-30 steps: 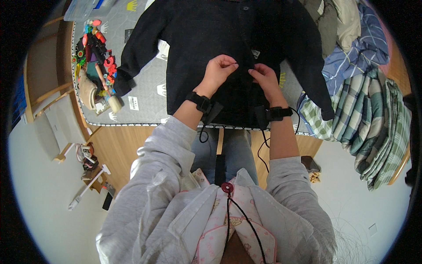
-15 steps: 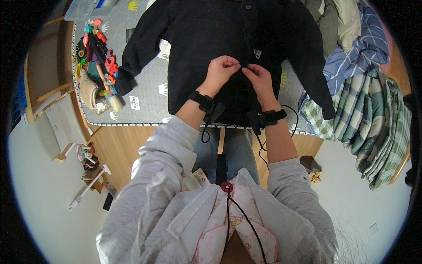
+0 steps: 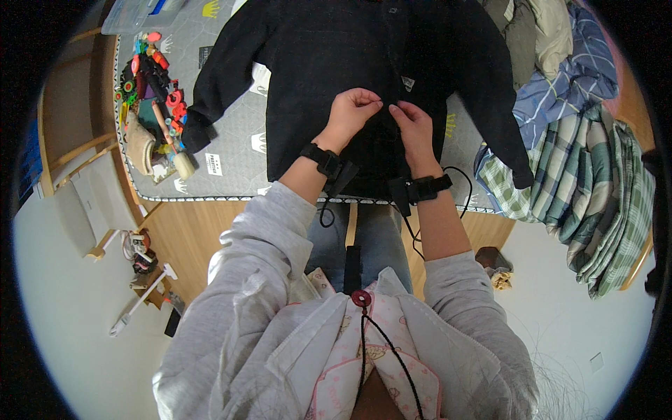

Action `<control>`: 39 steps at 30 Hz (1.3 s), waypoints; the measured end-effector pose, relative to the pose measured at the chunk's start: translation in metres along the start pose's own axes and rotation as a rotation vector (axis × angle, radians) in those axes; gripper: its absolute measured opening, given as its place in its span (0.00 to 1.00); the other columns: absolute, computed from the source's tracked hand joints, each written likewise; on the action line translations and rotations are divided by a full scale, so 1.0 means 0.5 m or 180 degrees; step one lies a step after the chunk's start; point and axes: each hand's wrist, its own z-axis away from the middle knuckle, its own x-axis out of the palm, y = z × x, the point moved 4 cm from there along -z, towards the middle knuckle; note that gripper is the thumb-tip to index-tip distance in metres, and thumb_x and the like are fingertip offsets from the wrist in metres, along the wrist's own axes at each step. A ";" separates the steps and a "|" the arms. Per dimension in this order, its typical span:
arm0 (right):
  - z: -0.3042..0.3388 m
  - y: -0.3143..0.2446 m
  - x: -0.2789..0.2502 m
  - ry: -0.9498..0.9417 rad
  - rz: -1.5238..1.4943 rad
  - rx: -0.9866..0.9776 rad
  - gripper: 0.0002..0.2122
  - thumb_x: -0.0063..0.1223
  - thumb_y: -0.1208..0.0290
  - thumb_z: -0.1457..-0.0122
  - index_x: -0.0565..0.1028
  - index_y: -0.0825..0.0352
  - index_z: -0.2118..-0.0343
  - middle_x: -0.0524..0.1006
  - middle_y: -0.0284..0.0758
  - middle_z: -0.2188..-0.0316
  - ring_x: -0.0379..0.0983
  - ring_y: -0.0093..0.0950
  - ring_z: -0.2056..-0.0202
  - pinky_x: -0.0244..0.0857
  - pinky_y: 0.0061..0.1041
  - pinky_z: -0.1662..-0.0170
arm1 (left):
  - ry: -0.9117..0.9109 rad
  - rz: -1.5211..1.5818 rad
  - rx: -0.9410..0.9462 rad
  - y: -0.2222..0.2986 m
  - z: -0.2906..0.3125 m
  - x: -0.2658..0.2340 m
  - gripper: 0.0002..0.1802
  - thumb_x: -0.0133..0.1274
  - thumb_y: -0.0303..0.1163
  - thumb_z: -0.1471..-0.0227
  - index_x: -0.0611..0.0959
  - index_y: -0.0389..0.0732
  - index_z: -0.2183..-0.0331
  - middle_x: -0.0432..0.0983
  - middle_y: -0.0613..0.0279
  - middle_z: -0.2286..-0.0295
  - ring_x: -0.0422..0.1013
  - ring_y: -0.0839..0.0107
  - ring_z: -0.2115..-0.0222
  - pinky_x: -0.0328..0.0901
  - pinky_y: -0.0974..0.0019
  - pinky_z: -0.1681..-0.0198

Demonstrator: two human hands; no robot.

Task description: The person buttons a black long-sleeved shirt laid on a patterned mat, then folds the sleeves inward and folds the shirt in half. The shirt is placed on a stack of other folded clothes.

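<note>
A black cardigan [image 3: 315,77] lies spread front up, its sleeves out to both sides and its hem towards me. A small button shows high on its front opening, and a pale label shows inside that opening. My left hand [image 3: 352,115] pinches the cardigan's front edge between thumb and forefinger. Just to its right, my right hand [image 3: 414,129] is closed in a similar pinch at the same opening, its fingertips a small gap from the left ones. Whatever small part sits between the fingertips is too dark to make out. Both wrists wear black straps with a cable.
The cardigan rests on a grey patterned mattress [image 3: 231,147]. Colourful toys [image 3: 150,84] are heaped at its left edge, below a clear plastic box [image 3: 140,15]. Folded plaid bedding [image 3: 581,189] and crumpled clothes [image 3: 542,35] lie along the right. A wooden floor [image 3: 182,231] shows in front.
My right hand has shifted slightly, its fingertips now a little farther from the left hand's. The left hand stays almost where it was, and the cardigan keeps its place.
</note>
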 end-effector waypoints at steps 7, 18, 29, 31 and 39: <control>0.010 0.014 0.012 -0.0100 -0.0928 0.0448 0.13 0.53 0.70 0.47 0.73 0.72 0.61 0.74 0.33 0.70 0.69 0.20 0.68 0.63 0.18 0.65 | 0.0075 -0.0393 0.0208 0.004 -0.003 -0.005 0.06 0.54 0.22 0.54 0.78 0.36 0.68 0.75 0.68 0.75 0.69 0.82 0.74 0.64 0.79 0.71; -0.017 0.019 0.023 -0.0334 -0.1073 0.0558 0.09 0.50 0.78 0.49 0.72 0.74 0.64 0.74 0.36 0.69 0.73 0.25 0.70 0.68 0.21 0.67 | -0.0006 0.0175 0.0027 -0.004 -0.006 -0.001 0.07 0.50 0.21 0.52 0.78 0.35 0.67 0.74 0.68 0.74 0.69 0.81 0.74 0.64 0.78 0.69; -0.026 -0.012 0.049 0.0056 0.0292 -0.0029 0.07 0.52 0.74 0.49 0.73 0.72 0.69 0.75 0.35 0.75 0.72 0.22 0.73 0.66 0.19 0.70 | 0.0471 -0.0372 -0.0022 0.003 -0.011 0.001 0.06 0.52 0.26 0.53 0.80 0.34 0.71 0.74 0.68 0.76 0.67 0.83 0.76 0.62 0.78 0.73; -0.022 -0.018 0.050 0.0237 0.0848 -0.0329 0.07 0.53 0.74 0.50 0.73 0.72 0.69 0.75 0.37 0.75 0.72 0.23 0.73 0.66 0.20 0.70 | 0.0453 -0.0468 -0.0058 0.008 -0.010 0.003 0.06 0.53 0.27 0.54 0.80 0.34 0.72 0.74 0.69 0.77 0.67 0.83 0.77 0.62 0.78 0.73; -0.008 -0.023 0.061 0.0489 0.1444 -0.0768 0.06 0.53 0.74 0.50 0.74 0.70 0.70 0.75 0.37 0.74 0.72 0.28 0.73 0.66 0.23 0.68 | 0.0595 -0.1307 0.0023 0.026 -0.019 -0.002 0.06 0.56 0.29 0.57 0.80 0.35 0.75 0.74 0.67 0.80 0.67 0.81 0.80 0.62 0.75 0.76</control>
